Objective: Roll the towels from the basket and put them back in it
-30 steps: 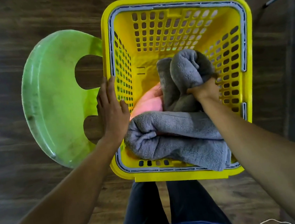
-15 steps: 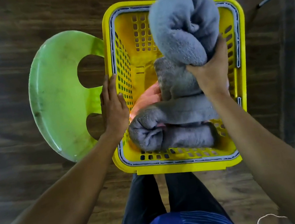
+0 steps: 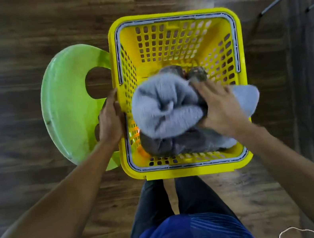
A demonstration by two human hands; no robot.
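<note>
The right hand (image 3: 221, 107) grips a light grey towel (image 3: 165, 109) around its middle. The bundled bulk bulges out to the hand's left and a flatter end sticks out to its right, past the rim of the yellow basket (image 3: 198, 169). The towel hangs over the basket's near half, above a darker grey towel (image 3: 177, 144) lying crumpled on the bottom, directly under the hand. The left hand (image 3: 110, 122) lies flat against the basket's outer wall, fingers fairly straight and gripping nothing, with a green plastic seat (image 3: 65, 105) just beyond it on its left. Judging by this, the work looks barely begun: the held towel is a loose wad, not a tidy roll, and the one below it looks unrolled too. Motion blur smears the right hand's fingers, so exactly how they clasp the cloth is unclear. A pinkish-orange patch shows beside the dark towel, too hidden to name, and whether further towels lie underneath cannot be told.
</note>
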